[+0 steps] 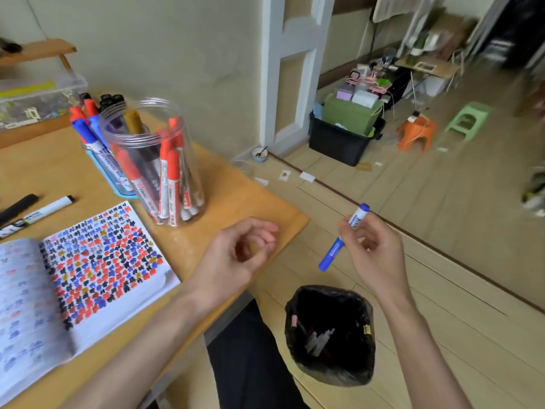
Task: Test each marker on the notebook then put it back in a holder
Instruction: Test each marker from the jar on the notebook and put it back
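My right hand grips a blue marker with its cap on, held tilted in the air to the right of the desk and above a bin. My left hand hovers over the desk's right corner with fingers loosely curled around nothing. The open notebook lies at the left, its right page filled with red, blue and black marks. A clear plastic jar with several red markers stands behind it. A blue holder with blue and red markers stands just left of the jar.
Two markers lie on the wooden desk left of the notebook. A black-lined bin sits on the floor under my right hand. A clear storage box stands at the back left. Boxes and stools stand across the floor.
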The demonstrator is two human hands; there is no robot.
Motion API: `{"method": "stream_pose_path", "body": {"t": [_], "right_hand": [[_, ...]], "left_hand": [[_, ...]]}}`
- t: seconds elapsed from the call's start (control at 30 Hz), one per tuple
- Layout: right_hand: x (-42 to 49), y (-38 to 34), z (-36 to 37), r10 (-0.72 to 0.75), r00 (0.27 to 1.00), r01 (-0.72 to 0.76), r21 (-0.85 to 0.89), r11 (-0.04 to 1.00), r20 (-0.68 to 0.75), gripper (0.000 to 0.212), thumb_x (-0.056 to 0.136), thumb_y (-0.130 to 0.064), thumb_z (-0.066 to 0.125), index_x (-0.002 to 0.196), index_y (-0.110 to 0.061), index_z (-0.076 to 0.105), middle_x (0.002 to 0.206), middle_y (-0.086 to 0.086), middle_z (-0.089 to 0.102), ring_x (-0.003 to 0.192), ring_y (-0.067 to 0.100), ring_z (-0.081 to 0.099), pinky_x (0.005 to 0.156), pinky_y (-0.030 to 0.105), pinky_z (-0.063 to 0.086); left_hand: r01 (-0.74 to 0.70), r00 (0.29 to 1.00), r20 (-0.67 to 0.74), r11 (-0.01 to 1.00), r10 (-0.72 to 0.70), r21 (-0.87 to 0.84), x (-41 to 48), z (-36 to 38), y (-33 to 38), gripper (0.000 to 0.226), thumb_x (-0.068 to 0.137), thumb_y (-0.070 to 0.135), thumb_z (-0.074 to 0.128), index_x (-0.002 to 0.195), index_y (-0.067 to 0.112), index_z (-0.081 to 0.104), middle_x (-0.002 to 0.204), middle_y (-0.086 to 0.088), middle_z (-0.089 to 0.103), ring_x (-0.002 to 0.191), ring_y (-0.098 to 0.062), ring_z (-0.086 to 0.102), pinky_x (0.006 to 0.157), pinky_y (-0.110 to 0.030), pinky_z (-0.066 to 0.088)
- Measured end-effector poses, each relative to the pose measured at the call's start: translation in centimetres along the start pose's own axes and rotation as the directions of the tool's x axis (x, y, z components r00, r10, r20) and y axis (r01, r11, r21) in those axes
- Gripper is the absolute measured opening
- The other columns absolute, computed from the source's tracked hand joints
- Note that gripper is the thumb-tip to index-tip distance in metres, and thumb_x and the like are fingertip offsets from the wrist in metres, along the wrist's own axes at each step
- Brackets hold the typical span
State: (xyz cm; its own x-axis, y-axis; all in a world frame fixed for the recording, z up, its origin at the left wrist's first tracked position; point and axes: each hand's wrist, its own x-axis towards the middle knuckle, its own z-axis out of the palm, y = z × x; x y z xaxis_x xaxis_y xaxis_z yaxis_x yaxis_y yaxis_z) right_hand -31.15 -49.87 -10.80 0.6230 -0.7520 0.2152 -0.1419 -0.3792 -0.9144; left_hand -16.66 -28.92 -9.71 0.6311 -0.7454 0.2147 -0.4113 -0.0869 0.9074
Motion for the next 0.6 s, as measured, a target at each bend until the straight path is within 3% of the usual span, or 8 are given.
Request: {"method": "stream_pose_path", "body": {"t": [0.13, 0.33, 0.4, 0.5, 0.6], "right_hand": [[-0.4, 1.5, -0.3, 0.058, 0.997, -0.067, -0.194, 0.979, -0.051, 0.010, 0.094, -0.030, 0.072, 0.089, -0.022, 0.069, 0.074, -0.010, 0.068, 0.078, 0.004, 0.065, 0.065, 0.019, 0.044], [-0.6, 3.1, -0.3, 0.072, 0.991, -0.111, -0.413, 0.904, -0.109, 0.007, 0.091, -0.025, 0.072, 0.098, -0.026, 0.070, 0.087, -0.010, 0.070, 0.080, 0.008, 0.063, 0.077, 0.037, 0.056], [-0.5, 2.7, 0.4, 0.078, 0.995, -0.095, -0.360, 0.928, -0.061, 0.008, 0.092, -0.024, 0.073, 0.098, -0.027, 0.070, 0.087, -0.012, 0.070, 0.079, 0.004, 0.064, 0.077, 0.034, 0.056], [-0.7, 0.5, 2.3, 0.047, 0.998, -0.036, -0.191, 0.981, 0.050, 0.011, 0.091, -0.021, 0.076, 0.096, -0.029, 0.071, 0.082, -0.015, 0.069, 0.079, 0.001, 0.064, 0.071, 0.016, 0.048], [-0.7, -2.5, 4.5, -0.059, 0.993, 0.063, -0.035, 0.997, 0.104, 0.010, 0.091, -0.020, 0.077, 0.095, -0.028, 0.072, 0.086, -0.018, 0.071, 0.081, 0.005, 0.067, 0.070, 0.015, 0.048]], "left_hand": [[-0.008, 1.000, -0.017, 1.000, 0.008, -0.001, 0.0, -0.1, -0.1, 0.023, 0.095, 0.005, 0.073, 0.110, 0.023, 0.073, 0.091, 0.004, 0.073, 0.086, -0.018, 0.068, 0.078, -0.039, 0.054], [-0.013, 1.000, -0.008, 1.000, 0.013, 0.000, 0.0, -0.1, 0.2, 0.022, 0.096, 0.007, 0.072, 0.111, 0.024, 0.074, 0.090, 0.004, 0.073, 0.086, -0.019, 0.068, 0.083, -0.040, 0.054], [-0.011, 1.000, -0.020, 1.000, 0.011, -0.007, 0.0, -0.4, 0.2, 0.022, 0.096, 0.008, 0.072, 0.110, 0.024, 0.073, 0.090, 0.003, 0.074, 0.086, -0.018, 0.068, 0.082, -0.042, 0.055], [-0.034, 0.999, -0.043, 0.999, 0.034, -0.010, -0.2, -1.4, 0.6, 0.022, 0.096, 0.008, 0.072, 0.111, 0.024, 0.073, 0.091, 0.002, 0.074, 0.087, -0.016, 0.069, 0.078, -0.037, 0.055], [-0.080, 0.992, -0.101, 0.997, 0.079, -0.008, -0.7, -3.2, 1.4, 0.022, 0.095, 0.005, 0.072, 0.111, 0.021, 0.073, 0.092, -0.001, 0.075, 0.087, -0.015, 0.070, 0.074, -0.028, 0.052]]}}
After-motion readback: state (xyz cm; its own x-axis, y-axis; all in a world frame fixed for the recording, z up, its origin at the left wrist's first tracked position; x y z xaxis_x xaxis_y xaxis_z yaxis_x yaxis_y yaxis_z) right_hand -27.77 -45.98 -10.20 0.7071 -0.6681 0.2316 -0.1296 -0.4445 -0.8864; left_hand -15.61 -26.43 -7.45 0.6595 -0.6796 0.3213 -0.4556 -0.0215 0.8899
